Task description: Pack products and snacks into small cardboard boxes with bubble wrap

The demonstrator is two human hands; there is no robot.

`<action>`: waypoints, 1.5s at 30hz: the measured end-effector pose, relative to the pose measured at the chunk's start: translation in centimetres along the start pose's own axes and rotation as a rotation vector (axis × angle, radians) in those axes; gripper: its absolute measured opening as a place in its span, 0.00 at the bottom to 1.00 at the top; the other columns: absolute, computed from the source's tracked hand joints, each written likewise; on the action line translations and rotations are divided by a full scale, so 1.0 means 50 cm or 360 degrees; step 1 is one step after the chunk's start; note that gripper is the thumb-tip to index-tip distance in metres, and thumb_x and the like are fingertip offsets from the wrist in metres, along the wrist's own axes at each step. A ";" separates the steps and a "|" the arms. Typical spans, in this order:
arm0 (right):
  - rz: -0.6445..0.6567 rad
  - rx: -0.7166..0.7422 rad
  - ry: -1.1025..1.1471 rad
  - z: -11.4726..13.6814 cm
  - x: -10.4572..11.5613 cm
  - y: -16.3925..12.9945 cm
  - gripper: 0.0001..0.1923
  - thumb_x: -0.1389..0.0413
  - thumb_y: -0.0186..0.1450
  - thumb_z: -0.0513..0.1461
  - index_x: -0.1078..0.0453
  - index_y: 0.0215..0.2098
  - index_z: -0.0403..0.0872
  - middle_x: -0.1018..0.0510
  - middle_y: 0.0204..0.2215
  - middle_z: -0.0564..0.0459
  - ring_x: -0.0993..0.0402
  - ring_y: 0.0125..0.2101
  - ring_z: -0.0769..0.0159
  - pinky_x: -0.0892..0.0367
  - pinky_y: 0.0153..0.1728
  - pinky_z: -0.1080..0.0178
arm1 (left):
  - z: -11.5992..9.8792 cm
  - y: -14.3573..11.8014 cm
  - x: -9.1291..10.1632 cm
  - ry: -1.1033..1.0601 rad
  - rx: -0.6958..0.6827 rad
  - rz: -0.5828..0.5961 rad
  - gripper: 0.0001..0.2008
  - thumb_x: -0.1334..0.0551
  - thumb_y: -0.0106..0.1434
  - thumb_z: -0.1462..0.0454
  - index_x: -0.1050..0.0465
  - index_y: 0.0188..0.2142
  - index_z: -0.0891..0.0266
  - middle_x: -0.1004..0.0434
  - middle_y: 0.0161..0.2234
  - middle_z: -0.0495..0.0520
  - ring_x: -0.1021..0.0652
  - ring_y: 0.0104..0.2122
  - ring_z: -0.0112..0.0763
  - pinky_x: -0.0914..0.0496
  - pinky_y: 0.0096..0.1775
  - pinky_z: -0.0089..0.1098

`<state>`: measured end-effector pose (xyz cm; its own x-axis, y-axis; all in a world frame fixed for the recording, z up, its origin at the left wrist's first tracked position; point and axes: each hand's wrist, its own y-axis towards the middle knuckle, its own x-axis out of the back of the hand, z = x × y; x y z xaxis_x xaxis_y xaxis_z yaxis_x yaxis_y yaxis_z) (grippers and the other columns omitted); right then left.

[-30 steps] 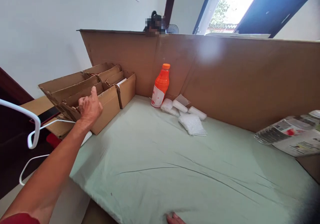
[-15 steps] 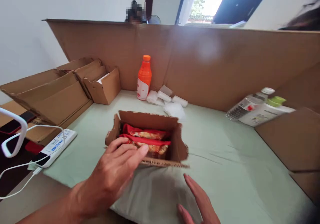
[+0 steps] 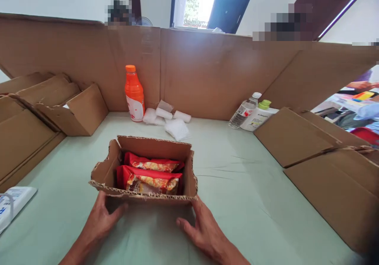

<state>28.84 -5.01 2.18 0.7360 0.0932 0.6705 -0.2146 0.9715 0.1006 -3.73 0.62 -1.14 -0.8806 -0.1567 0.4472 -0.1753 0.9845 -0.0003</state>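
An open-topped cardboard box [image 3: 154, 143] with torn edges stands in front of me. Two red snack packets, a rear one [image 3: 154, 163] and a front one [image 3: 154, 180], lie side by side inside it. My left hand [image 3: 102, 221] is at the box's front left corner, its thumb pointing inward below the rim. At the front right corner my right hand [image 3: 205, 227] mirrors it, thumb also inward. The two hands hold the box between them; most of their fingertips are hidden by it.
An orange bottle [image 3: 135, 93], white wrapped rolls [image 3: 164, 113] and a white pad [image 3: 177, 129] sit at the back. A clear bottle [image 3: 244, 111] and white bottle [image 3: 257, 119] lean right. Cardboard bins [image 3: 89, 109] flank the green cloth. A power strip [image 3: 17, 204] lies left.
My left hand has come out of the box, off the packets, to its left corner. My right hand has moved up to the right corner. The view has turned right.
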 end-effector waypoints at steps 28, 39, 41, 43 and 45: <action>-0.0819 -0.0090 0.0301 -0.104 0.241 0.588 0.11 0.46 0.61 0.46 0.30 0.31 0.46 0.27 0.27 0.56 0.33 0.30 0.69 0.36 0.33 0.65 | -0.013 0.089 -0.069 -0.0138 0.0020 -0.0413 0.37 0.28 0.47 0.45 0.34 0.51 0.58 0.25 0.43 0.55 0.23 0.47 0.48 0.28 0.53 0.49; -0.1004 -0.0541 0.0844 -0.030 0.225 0.205 0.22 0.38 0.54 0.48 0.31 0.42 0.45 0.26 0.21 0.58 0.32 0.23 0.67 0.38 0.25 0.65 | -0.031 0.097 -0.060 -0.0016 -0.0038 -0.0312 0.38 0.32 0.48 0.42 0.36 0.52 0.60 0.26 0.42 0.58 0.23 0.42 0.49 0.26 0.44 0.49; -0.0960 -0.0741 0.0972 -0.046 0.173 0.126 0.26 0.38 0.54 0.47 0.31 0.47 0.44 0.27 0.20 0.60 0.33 0.22 0.67 0.39 0.24 0.65 | -0.037 0.092 -0.057 -0.0052 -0.0057 -0.0304 0.42 0.32 0.50 0.43 0.38 0.58 0.61 0.27 0.47 0.60 0.24 0.45 0.50 0.27 0.48 0.51; -0.0953 -0.0917 0.1157 -0.053 0.132 0.062 0.29 0.37 0.53 0.46 0.33 0.51 0.44 0.28 0.20 0.61 0.35 0.21 0.69 0.39 0.23 0.66 | -0.046 0.077 -0.048 -0.0088 -0.0083 -0.0308 0.47 0.32 0.52 0.45 0.44 0.65 0.63 0.29 0.54 0.65 0.25 0.51 0.52 0.29 0.52 0.52; -0.0979 -0.1054 0.1347 -0.050 0.108 0.013 0.34 0.34 0.51 0.45 0.34 0.53 0.44 0.29 0.21 0.62 0.36 0.21 0.70 0.39 0.23 0.67 | -0.059 0.045 -0.036 -0.0075 -0.0155 -0.0386 0.50 0.33 0.55 0.48 0.52 0.70 0.63 0.34 0.61 0.68 0.28 0.56 0.54 0.31 0.55 0.54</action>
<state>34.30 -3.34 4.02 0.8355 -0.5453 -0.0672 0.4983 0.8035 -0.3257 -1.25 3.35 0.69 -0.8378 -0.3902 0.3818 -0.3426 0.9203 0.1889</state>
